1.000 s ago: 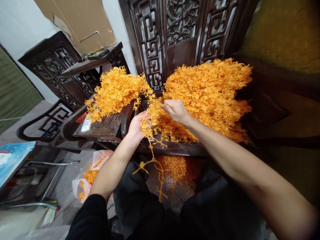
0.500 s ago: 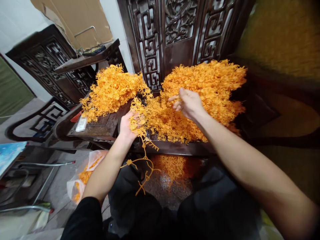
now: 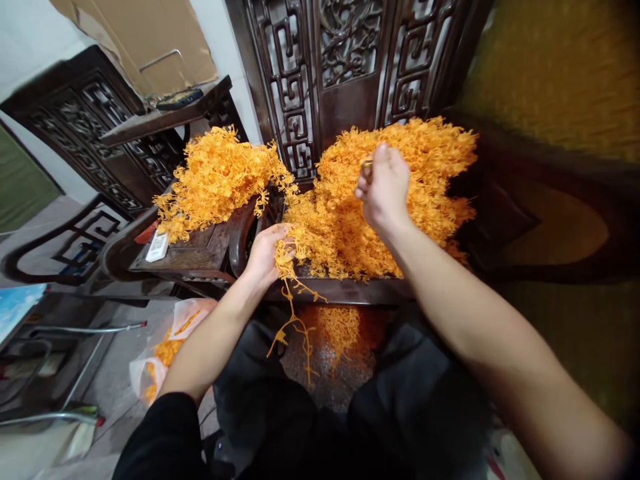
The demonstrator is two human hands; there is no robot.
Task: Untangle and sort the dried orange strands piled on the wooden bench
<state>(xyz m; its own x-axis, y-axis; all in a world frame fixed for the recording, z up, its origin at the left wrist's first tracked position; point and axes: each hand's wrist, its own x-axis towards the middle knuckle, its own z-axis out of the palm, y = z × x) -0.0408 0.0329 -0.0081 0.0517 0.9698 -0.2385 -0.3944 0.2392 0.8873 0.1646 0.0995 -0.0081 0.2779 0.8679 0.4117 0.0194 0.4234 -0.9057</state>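
Left hand (image 3: 265, 252), fingers curled, grips a bunch of orange sprigs (image 3: 286, 257) at the near edge of the chair seat (image 3: 345, 290); bare orange stems (image 3: 295, 327) hang from the bunch below the seat edge, over the person's dark-clothed lap. Right hand (image 3: 384, 188), closed in a loose fist, is raised over the large pile (image 3: 395, 193) of orange sprigs on the seat; a small piece shows at its fingertips, too small to identify. A second pile (image 3: 215, 177) lies to the left on a dark side table (image 3: 200, 257), beside a small white object (image 3: 157, 247). Behind the piles stands the carved chair back (image 3: 350, 67). On the floor at lower left, a plastic bag (image 3: 165, 353) holds more orange pieces.
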